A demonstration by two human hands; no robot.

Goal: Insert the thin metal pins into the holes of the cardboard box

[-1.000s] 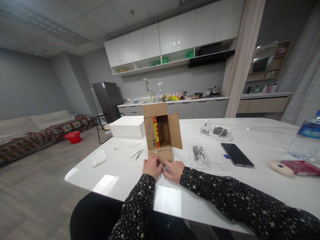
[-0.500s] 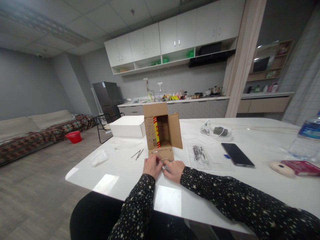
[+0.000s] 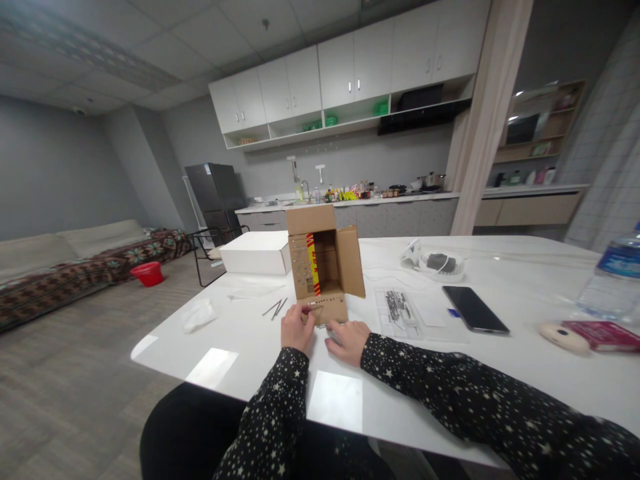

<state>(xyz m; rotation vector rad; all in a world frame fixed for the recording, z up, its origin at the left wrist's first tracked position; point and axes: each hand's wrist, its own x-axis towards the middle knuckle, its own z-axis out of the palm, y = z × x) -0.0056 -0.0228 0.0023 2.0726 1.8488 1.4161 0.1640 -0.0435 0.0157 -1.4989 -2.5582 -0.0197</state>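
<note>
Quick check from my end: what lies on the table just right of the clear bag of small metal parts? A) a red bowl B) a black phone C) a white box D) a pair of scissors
B: the black phone lies flat on the white table just right of the clear bag, with nothing between them.

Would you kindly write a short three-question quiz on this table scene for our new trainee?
1. True or false: the cardboard box stands open, its flaps spread.
2. Which hand is raised to the box's front flap? A) left hand B) right hand
3. What dark flat thing lies right of the clear plastic bag?

Key: 1 true. 2 A; the other hand rests on the white table. 3 The phone.
</note>
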